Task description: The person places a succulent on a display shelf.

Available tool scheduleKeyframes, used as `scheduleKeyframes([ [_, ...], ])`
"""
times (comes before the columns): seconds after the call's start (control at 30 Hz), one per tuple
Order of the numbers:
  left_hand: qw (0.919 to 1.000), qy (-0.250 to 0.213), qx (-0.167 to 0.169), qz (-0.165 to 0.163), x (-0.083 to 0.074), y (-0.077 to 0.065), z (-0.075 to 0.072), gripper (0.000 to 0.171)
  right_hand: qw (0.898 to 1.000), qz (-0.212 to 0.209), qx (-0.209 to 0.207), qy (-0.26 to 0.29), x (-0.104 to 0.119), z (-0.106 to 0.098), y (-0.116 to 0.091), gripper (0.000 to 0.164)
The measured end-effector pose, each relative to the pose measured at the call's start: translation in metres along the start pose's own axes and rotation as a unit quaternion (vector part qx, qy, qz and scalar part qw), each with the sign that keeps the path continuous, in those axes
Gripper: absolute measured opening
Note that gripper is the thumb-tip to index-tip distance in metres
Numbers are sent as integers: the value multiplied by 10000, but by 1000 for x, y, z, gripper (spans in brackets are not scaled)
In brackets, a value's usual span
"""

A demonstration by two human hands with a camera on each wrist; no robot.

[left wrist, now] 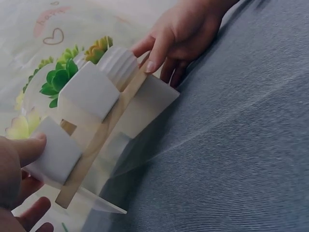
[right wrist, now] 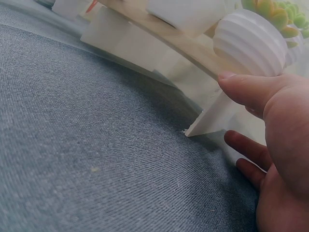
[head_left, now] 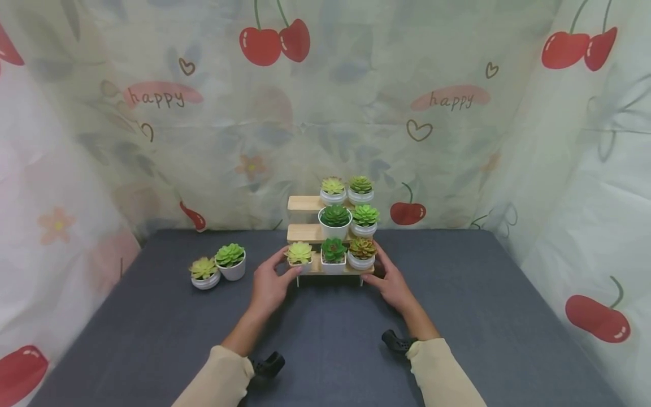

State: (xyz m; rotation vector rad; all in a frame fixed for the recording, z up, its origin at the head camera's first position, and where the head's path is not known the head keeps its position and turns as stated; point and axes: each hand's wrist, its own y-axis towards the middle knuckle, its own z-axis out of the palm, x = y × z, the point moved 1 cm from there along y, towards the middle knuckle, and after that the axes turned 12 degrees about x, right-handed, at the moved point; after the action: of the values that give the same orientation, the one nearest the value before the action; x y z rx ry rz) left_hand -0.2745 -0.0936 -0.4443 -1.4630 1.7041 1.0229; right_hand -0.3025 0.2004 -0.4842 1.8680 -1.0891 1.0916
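Note:
A three-tier wooden plant stand [head_left: 304, 232] with white legs holds several potted succulents in rows. At the left end of its lowest tier, my left hand [head_left: 269, 288] pinches the white square pot of a pale yellow-green succulent [head_left: 300, 253], thumb on the pot's side in the left wrist view. Beside it stands a dark green succulent [head_left: 333, 250] in a square pot, then a reddish-green succulent [head_left: 362, 252] in a ribbed round pot. My right hand [head_left: 394, 285] grips the right end of the lowest tier, its thumb [right wrist: 246, 87] at the board's edge under the ribbed pot.
Two more potted succulents, a yellowish one [head_left: 204, 273] and a green one [head_left: 230, 261], stand together on the dark cloth-covered table [head_left: 325, 339] to the left. Behind the stand hangs a cherry-patterned curtain [head_left: 335, 102], with more fabric on both sides.

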Motion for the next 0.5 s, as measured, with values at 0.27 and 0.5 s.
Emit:
scheduleKeyframes([
  [0.27,9997,81,219,23,0,4,0,60,9998,-179,93,88,22,0,-6,85],
  [0.5,9996,30,277,-24,2,8,0,59,9998,-132,125,54,36,0,-10,84],
])
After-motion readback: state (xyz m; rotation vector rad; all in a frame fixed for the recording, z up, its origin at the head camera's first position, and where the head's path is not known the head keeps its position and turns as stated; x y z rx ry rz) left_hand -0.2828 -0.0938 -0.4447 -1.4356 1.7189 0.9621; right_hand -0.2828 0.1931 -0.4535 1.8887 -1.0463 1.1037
